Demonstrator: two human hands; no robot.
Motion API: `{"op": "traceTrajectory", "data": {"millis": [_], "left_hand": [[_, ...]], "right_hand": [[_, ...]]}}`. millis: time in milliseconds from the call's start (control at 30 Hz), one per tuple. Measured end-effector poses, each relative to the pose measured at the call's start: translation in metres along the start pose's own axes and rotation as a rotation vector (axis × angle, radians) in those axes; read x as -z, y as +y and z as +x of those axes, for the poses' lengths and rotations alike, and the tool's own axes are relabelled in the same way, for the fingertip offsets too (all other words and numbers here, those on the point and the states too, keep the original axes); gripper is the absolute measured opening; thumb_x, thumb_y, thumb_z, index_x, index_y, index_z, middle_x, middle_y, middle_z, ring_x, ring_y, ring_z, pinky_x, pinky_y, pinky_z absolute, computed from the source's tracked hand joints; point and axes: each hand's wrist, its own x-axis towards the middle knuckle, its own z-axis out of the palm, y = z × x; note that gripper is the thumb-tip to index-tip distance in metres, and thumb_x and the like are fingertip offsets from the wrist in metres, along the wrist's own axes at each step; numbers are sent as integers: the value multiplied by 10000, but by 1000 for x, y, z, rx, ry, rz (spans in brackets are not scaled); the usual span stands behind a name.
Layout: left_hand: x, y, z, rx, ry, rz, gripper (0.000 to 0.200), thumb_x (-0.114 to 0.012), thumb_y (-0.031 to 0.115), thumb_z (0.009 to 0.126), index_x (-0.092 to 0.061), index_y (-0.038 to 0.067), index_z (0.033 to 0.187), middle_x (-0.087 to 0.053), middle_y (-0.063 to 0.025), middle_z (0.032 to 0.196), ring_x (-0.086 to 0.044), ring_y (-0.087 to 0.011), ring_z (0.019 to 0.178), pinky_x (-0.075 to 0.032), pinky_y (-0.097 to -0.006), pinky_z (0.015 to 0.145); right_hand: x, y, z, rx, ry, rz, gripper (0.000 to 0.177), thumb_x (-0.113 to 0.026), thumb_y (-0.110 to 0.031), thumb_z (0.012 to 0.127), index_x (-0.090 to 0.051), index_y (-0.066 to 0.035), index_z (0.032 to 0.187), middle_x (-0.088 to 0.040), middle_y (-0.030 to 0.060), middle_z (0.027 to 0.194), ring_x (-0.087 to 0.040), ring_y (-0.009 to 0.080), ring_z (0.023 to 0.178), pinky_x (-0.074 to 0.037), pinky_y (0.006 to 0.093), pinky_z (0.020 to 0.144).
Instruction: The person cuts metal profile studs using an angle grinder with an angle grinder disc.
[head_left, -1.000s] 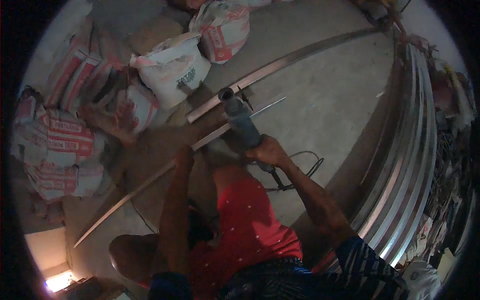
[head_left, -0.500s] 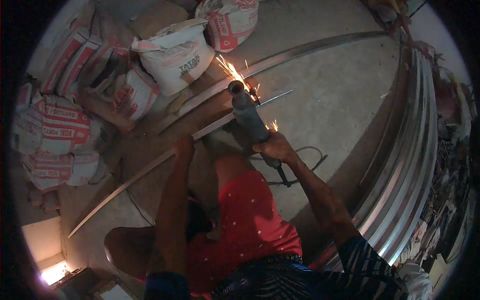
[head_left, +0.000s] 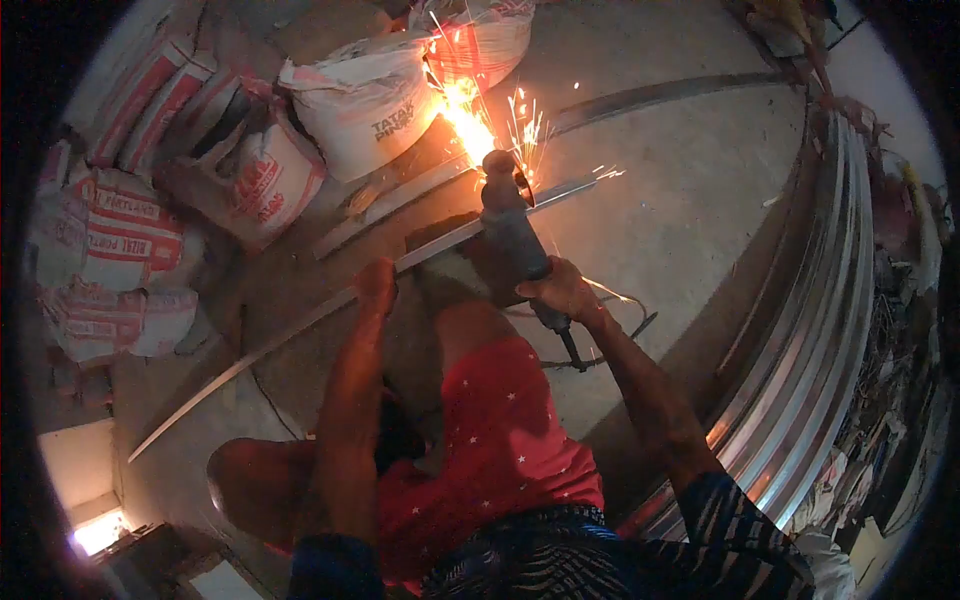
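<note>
My right hand [head_left: 562, 290] is wrapped round the body of a dark angle grinder [head_left: 515, 235]. The grinder's head sits over a long, thin metal strip [head_left: 440, 243], and bright sparks [head_left: 462, 115] fly from it towards the sacks. Its cutting edge is partly hidden by the tool itself. My left hand [head_left: 376, 287] is closed round the same metal strip, to the left of the grinder. From there the strip runs down to the lower left, and its far end shows just right of the grinder's head. A cord [head_left: 640, 325] trails beside my right wrist.
Several cement sacks [head_left: 130, 235] are piled at the left, and a white sack [head_left: 355, 110] stands where the sparks land. Another long metal piece [head_left: 680, 97] lies on the floor behind. Long metal channels [head_left: 820, 350] are stacked along the right, beside heaped scraps [head_left: 885, 370].
The spark stream has grown much larger and brighter, now reaching the sacks. The grinder has shifted slightly right, still over the strip. My left hand keeps its hold and appears slightly higher.
</note>
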Motion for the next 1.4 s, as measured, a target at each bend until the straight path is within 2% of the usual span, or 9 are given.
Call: {"op": "traceTrajectory", "data": {"millis": [133,233,333,400,500,1000,1100,1200,1400], "left_hand": [[12,12,-20,32,62,-36,82,-586,98,849,-641,84,907,-676,-199,955,-649,-422,917,-503,-537,788],[7,10,-12,32,30,-15,61,-585,92,851,-638,90,882,-682,-186,939,-653,-416,918,-499,-547,787],[7,11,-9,79,-9,-8,56,-604,75,832,-643,94,867,-685,-172,919,-659,-405,915,-494,-560,784],[15,15,-8,96,-69,30,63,-619,65,815,-647,96,861,-687,-164,900,-664,-398,904,-494,-559,787],[26,26,-8,204,-101,56,142,-625,65,830,-739,146,859,-734,-97,949,-702,-304,973,-492,-496,872],[24,28,-6,222,-72,70,164,-643,56,846,-747,166,908,-734,-79,996,-700,-287,988,-484,-524,909],[25,25,-5,216,-151,68,170,-647,62,837,-752,167,920,-728,-92,1016,-693,-292,1003,-483,-534,908],[16,15,-8,85,-74,94,170,-649,59,819,-751,154,917,-720,-119,1027,-683,-303,1021,-486,-534,892],[-25,-7,3,28,-16,109,157,-670,56,792,-732,96,930,-702,-137,1038,-669,-334,1019,-486,-532,862]], "right_hand": [[2,1,-16,-34,-13,77,457,-783,-309,686,-695,3,1008,-722,156,925,-696,278,882,-528,382,810],[2,-7,-17,-38,-17,64,297,-763,-186,767,-644,2,963,-686,95,775,-671,188,672,-538,350,616],[3,-2,-16,-43,-7,46,427,-777,-292,684,-694,11,972,-721,132,876,-696,243,810,-535,371,746],[2,-2,-18,-61,6,45,425,-776,-300,684,-688,14,957,-716,133,864,-692,238,803,-534,376,738],[3,-5,-22,-48,-19,62,424,-773,-307,686,-681,20,939,-710,136,858,-685,239,804,-531,380,732],[-5,15,-13,-32,13,30,448,-788,-314,703,-662,19,975,-709,145,872,-685,256,830,-530,385,771],[-7,11,-16,-43,6,38,447,-790,-310,710,-662,19,984,-714,144,890,-690,258,838,-534,380,772],[-5,2,-21,-58,2,65,440,-789,-301,719,-664,18,995,-718,144,902,-695,258,844,-536,376,771],[-6,8,-16,-39,-5,69,457,-779,-300,726,-662,32,1017,-712,156,898,-688,275,849,-529,386,784]]}}
